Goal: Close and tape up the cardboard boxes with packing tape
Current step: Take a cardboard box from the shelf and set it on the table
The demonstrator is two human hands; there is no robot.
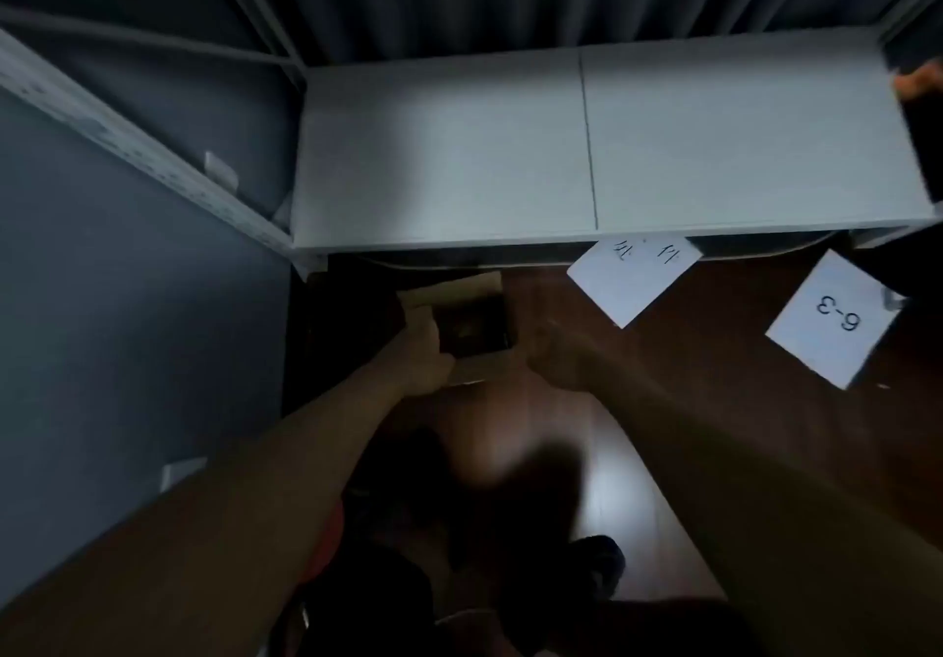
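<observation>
Cardboard box (462, 322): open-topped, on dark wooden floor (663, 401)
Left hand (423, 355): grips its left wall
Right hand (553, 355): at its right side; blurred, grip unclear

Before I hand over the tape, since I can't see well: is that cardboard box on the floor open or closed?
Open. The cardboard box shows a dark interior with its flaps spread outward; the left hand and right hand are at its sides.

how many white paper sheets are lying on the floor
2. One sheet with handwriting lies partly under the white table's front edge, right of the open cardboard box. The sheet marked 6-3 lies further right. More may be hidden under the table.
</observation>
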